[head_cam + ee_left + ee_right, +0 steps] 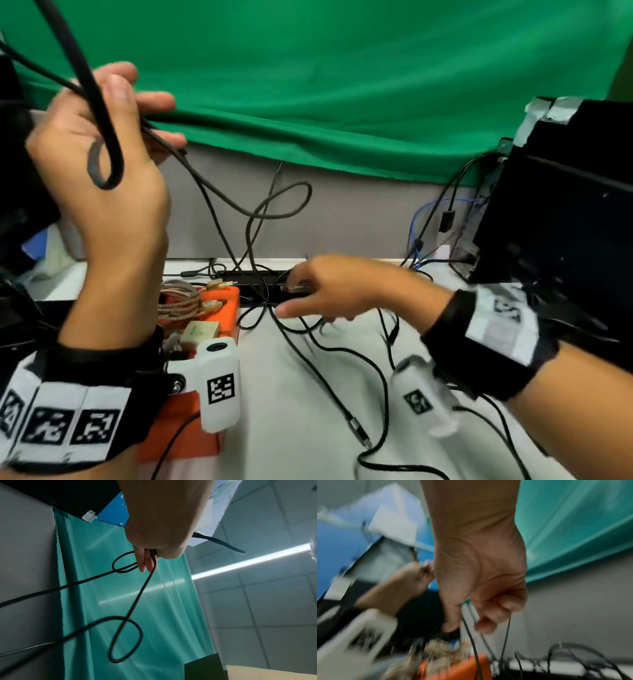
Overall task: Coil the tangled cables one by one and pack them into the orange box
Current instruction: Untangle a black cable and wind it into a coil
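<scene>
My left hand is raised at the upper left and grips a black cable between its fingers. The cable hangs down in loops to the tangle on the table. Another loop dangles in front of the back of that hand. My right hand is low over the tangled black cables, blurred, fingers stretched left. In the right wrist view the hand is loosely curled with thin strands passing its fingers; no firm grip shows. The orange box stands at the lower left, holding a coiled braided cable.
A white adapter also lies in the box. A black power strip runs along the back of the table. A black computer tower stands at the right. Green cloth hangs behind. A loose plug end lies near the front.
</scene>
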A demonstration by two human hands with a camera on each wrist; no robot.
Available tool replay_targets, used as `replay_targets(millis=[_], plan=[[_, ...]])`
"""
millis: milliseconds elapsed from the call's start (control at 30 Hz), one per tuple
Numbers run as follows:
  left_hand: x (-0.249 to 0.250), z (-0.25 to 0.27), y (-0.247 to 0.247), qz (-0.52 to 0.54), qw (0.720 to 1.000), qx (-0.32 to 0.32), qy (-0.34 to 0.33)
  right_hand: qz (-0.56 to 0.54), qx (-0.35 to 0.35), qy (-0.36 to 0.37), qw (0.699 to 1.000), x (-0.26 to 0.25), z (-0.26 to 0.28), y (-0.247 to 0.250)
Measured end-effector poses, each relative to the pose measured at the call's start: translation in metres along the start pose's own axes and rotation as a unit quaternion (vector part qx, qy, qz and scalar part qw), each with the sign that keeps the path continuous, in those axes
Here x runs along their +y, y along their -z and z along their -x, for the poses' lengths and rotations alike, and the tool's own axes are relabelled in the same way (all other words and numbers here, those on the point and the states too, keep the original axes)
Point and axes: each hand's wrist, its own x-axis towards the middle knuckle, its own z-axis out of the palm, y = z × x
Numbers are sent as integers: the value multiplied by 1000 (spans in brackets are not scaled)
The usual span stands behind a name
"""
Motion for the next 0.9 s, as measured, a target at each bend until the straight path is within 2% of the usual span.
replay_targets(millis=[67,133,233,333,367,433,533,600,700,767,833,900], plan=[[4,3,-2,7,1000,-4,0,37,28,13,999,-2,-19,-26],[5,1,-1,27,1000,1,17,-32,31,-1,999,4,-32,-36],[1,-1,-5,71,995,22,63,-182,-39,-17,982,-1,-42,-47],[-7,5,-16,87,991,7,102,-315,-119,37,941,-13,-49,-56],[-11,8,-19,86,990,-7,109,-340,-133,53,930,-14,-51,-54],[-18,10,-23,82,989,-33,122,-330,-120,65,934,-9,-55,-38],[-29,9,-24,74,982,-46,169,-291,-27,25,956,13,-55,6],[-40,7,-23,23,979,-104,174,-320,68,8,945,33,-52,37],[-47,5,-20,-98,944,-245,196,-385,259,-27,886,61,-44,74],[-41,5,-15,-117,914,-330,205,-401,371,-46,836,73,-38,91],[-34,8,-11,-129,881,-416,187,-388,446,-46,806,80,-34,105],[-29,10,-8,-170,831,-502,170,-360,474,-18,803,82,-28,113]])
